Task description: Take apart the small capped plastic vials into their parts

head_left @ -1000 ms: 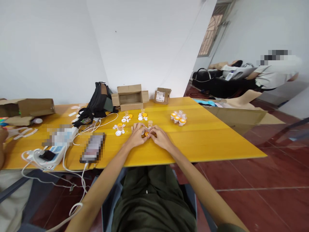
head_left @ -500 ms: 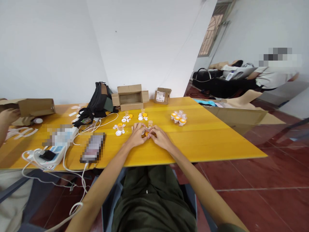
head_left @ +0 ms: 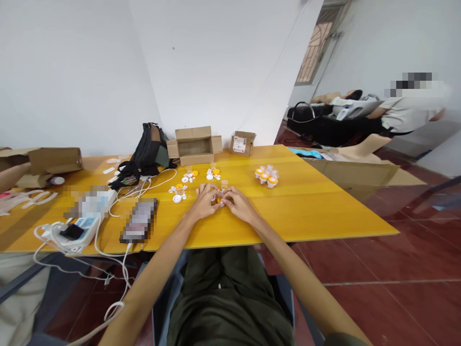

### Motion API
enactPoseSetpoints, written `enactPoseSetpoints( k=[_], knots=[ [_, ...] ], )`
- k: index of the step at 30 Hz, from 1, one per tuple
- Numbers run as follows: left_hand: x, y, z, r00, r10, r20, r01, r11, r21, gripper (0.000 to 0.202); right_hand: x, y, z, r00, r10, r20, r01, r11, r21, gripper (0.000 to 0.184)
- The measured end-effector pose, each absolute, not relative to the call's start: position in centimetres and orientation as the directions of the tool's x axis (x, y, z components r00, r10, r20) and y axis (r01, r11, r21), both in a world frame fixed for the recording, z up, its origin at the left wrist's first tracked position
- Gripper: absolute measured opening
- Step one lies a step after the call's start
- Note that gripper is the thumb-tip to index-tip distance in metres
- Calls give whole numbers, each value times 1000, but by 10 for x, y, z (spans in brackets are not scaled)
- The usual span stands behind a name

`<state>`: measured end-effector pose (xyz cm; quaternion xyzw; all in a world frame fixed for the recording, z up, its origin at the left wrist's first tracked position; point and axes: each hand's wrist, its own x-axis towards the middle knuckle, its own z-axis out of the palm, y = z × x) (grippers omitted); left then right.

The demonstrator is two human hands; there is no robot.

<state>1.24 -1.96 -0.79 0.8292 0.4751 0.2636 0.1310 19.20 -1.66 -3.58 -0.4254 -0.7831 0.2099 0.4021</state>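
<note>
Over the table, my left hand (head_left: 205, 203) and my right hand (head_left: 237, 205) meet with fingertips curled together. Between them shows a small orange round part (head_left: 219, 200), which both hands pinch; fingers cover most of it. Just beyond the fingertips stands a small clear plastic cup (head_left: 224, 183), with tiny white pieces partly hidden near it. To the left lie small groups of parts: a white disc (head_left: 176, 198), an orange ring (head_left: 179, 186), another orange ring (head_left: 195, 173) and a third one (head_left: 216, 171). Put-together clear-and-orange pieces (head_left: 267, 177) stand clustered on the right.
An open cardboard box (head_left: 196, 157), a smaller carton (head_left: 242, 144) and a black backpack (head_left: 146, 151) line the table's back. A phone (head_left: 139, 220), a power strip (head_left: 84, 230) and loose cables lie left. Another person's arm (head_left: 12, 177) reaches over a box at far left.
My hands stay almost where they were, still pinching the orange part. At far left, the other person's arm has moved, its hand now hidden at the box.
</note>
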Motion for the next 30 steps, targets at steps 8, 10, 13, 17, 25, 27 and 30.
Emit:
enactPoseSetpoints(
  k=[8,10,13,17,25,27,30],
  knots=[
    [12,-19,-8,411,856,314,712,-516,476,11,192,-17,-33,-324,840,435,434,541,-721,13],
    [12,-20,-8,408,856,317,714,-515,474,12,192,-16,-33,-333,837,435,422,544,-725,14],
    [12,-20,-8,408,856,317,716,-516,471,13,193,-14,-34,-347,824,448,403,562,-722,15],
    [12,-20,-8,414,850,324,713,-525,465,13,192,-12,-36,-363,794,488,378,604,-702,16],
    [13,-19,-8,422,849,320,715,-528,459,11,193,-11,-39,-419,751,510,405,658,-635,17],
    [13,-18,-9,423,848,320,713,-530,459,12,193,-12,-38,-411,759,505,421,649,-633,17],
    [13,-18,-9,419,852,314,718,-523,460,14,194,-13,-37,-373,775,510,444,632,-635,17]
  ],
)
